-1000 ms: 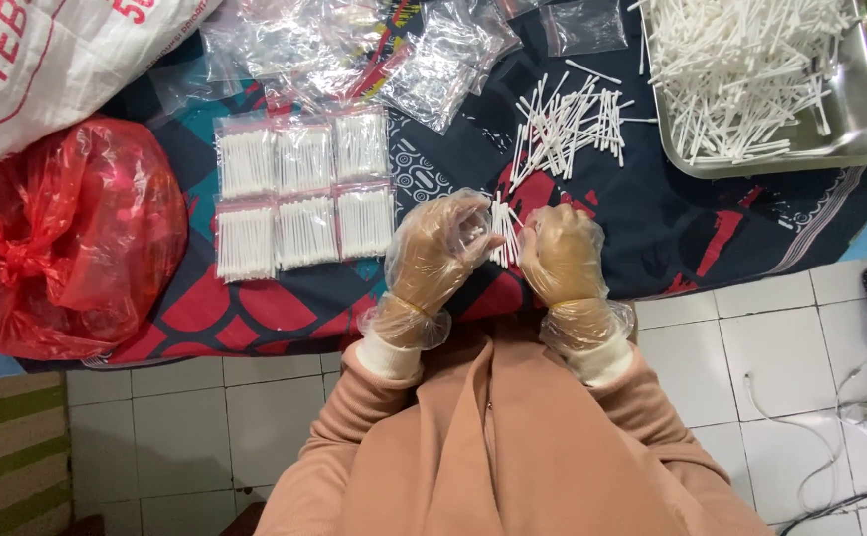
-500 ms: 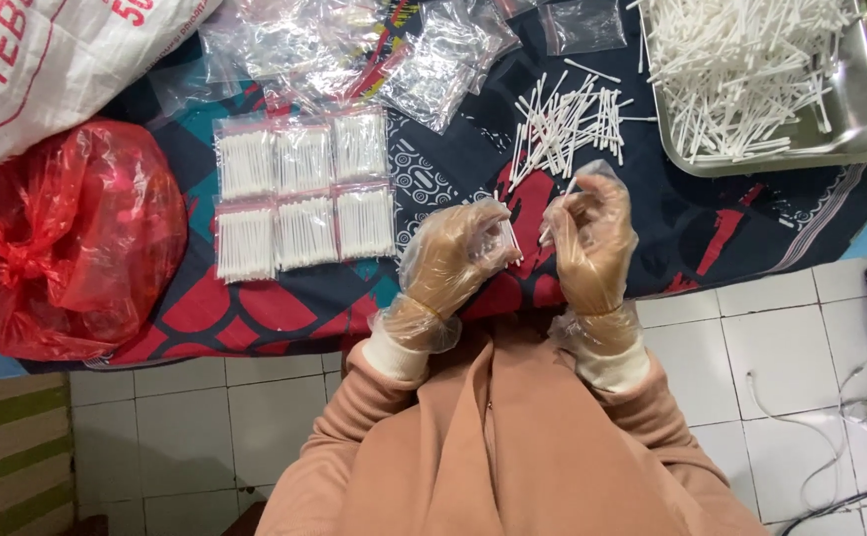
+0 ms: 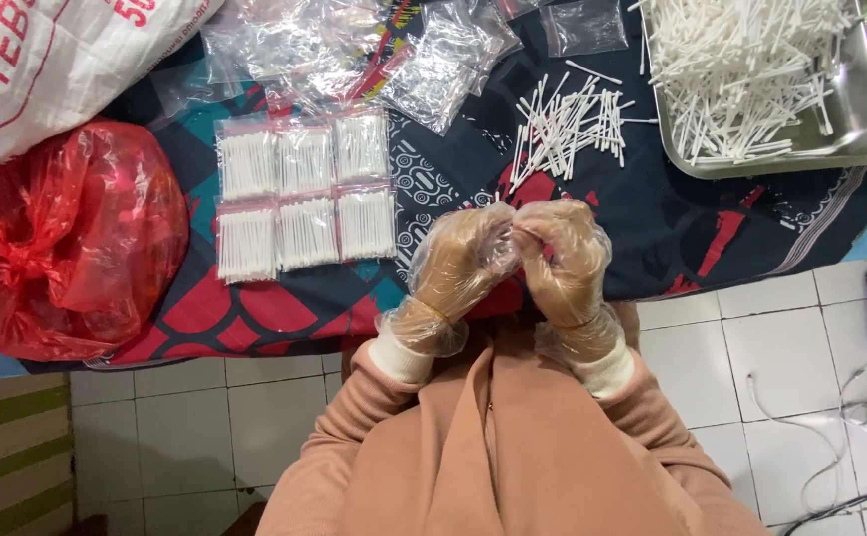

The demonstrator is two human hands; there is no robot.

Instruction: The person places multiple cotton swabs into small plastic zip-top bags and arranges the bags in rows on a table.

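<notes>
Both my hands wear clear plastic gloves and meet over the near edge of a dark patterned cloth. My left hand and my right hand pinch together at their fingertips around a small clear packet of white sticks, which the fingers mostly hide. A loose pile of white sticks lies on the cloth just beyond my hands. Several filled packets of sticks lie in two neat rows to the left of my left hand.
A metal tray heaped with white sticks sits at the far right. Empty clear bags lie at the top. A red plastic bag and a white sack are at the left. Cables run over the white tiled floor.
My right hand, raised and spread half a second ago, has come back down and closed against my left hand's fingertips on the packet.
</notes>
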